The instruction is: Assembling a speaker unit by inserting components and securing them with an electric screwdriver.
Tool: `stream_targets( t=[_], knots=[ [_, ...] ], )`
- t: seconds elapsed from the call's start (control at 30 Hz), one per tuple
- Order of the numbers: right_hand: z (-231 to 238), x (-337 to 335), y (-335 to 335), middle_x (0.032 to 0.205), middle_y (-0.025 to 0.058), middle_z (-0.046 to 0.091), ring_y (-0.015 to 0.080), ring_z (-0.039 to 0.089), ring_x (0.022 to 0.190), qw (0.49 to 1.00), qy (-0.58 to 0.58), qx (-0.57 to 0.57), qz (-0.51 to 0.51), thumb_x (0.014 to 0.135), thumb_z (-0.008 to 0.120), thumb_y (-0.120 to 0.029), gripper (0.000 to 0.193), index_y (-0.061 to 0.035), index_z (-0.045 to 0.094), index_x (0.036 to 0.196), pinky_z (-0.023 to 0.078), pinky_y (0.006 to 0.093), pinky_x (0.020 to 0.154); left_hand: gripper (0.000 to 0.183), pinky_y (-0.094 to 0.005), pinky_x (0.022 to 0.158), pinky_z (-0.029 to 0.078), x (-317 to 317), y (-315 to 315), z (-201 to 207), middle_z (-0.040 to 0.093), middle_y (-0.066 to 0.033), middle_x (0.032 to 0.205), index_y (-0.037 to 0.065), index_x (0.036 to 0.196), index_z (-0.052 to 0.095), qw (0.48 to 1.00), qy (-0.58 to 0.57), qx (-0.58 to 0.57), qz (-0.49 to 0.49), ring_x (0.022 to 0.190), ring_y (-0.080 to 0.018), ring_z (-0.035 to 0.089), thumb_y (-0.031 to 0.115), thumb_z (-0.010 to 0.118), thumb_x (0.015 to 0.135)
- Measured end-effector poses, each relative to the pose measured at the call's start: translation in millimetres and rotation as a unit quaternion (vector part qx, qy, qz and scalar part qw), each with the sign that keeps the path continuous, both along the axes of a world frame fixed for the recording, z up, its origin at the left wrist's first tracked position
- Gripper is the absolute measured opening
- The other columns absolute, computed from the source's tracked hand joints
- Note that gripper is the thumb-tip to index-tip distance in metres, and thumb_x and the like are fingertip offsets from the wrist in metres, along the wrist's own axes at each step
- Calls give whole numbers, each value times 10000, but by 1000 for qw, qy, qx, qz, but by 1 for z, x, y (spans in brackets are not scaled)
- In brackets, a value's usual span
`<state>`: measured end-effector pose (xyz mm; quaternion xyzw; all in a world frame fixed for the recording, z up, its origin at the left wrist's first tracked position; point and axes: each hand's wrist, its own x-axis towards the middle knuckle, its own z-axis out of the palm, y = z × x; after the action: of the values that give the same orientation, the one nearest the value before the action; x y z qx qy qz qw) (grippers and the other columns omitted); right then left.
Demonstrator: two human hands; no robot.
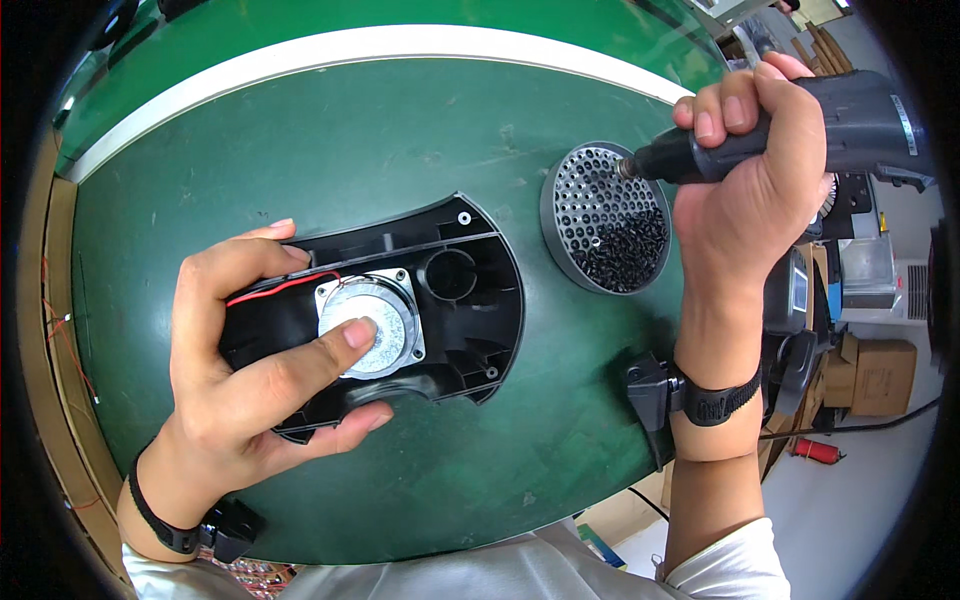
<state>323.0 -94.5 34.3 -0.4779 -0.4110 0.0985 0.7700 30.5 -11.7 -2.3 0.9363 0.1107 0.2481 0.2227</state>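
Note:
My left hand (255, 365) is closed round a black plastic housing (470, 330) on the green table. Its thumb presses on the round silver back of a speaker (385, 350) set inside the housing. A red wire (280, 288) runs from the speaker under my fingers. In my right hand (755, 150) is a black electric screwdriver (850, 125), held level with its tip pointing left. That tip is over the right rim of a round grey screw tray (550, 215). The tray has a perforated plate, and black screws (625, 250) are heaped on its near right part.
A green table (430, 130) lies under everything, with a white strip (400, 45) along its far edge. Cardboard (62, 300) borders the left side, with loose wires near it. Cardboard boxes (870, 378) and a red spool (817, 451) are off to the right.

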Motion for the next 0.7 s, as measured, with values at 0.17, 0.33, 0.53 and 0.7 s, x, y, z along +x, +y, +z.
stream_targets(
  t=[0.17, 0.33, 0.53, 0.7],
  knots=[
    [-1, 3, -1, 702, 41, 459, 155, 464, 610, 1000, -12, 2, 1, 905, 561, -96, 160, -16, 540, 1043, 446, 353, 656, 510, -614, 1038, 431, 1, 0, 1, 506, -211, 1164, 128, 1032, 720, 1000, -1, -6, -2, 1082, -364, 543, 335, 896, 600],
    [0, 1, 0, 707, 37, 457, 149, 460, 613, 1000, -1, -8, 6, 907, 557, -94, 181, -21, 526, 1070, 443, 350, 656, 516, -612, 1035, 437, 2, -1, 0, 506, -208, 1164, 129, 1037, 721, 1000, -5, -4, -1, 1093, -364, 543, 323, 899, 594],
    [34, 1, -24, 725, 5, 450, 110, 429, 617, 993, -35, 37, 107, 916, 535, -98, 67, -71, 476, 932, 405, 302, 719, 531, -591, 1023, 455, -2, 0, 1, 512, -211, 1164, 125, 1056, 726, 1000, -2, -9, 5, 1071, -363, 557, 286, 906, 583],
    [71, -32, -69, 714, 1, 422, 115, 440, 615, 967, 6, 68, 247, 929, 524, -137, 154, -91, 464, 794, 397, 298, 720, 543, -561, 1019, 469, 2, -1, -6, 524, -218, 1169, 98, 1033, 751, 997, -55, -48, -5, 1065, -364, 560, 205, 917, 528]
  ],
)
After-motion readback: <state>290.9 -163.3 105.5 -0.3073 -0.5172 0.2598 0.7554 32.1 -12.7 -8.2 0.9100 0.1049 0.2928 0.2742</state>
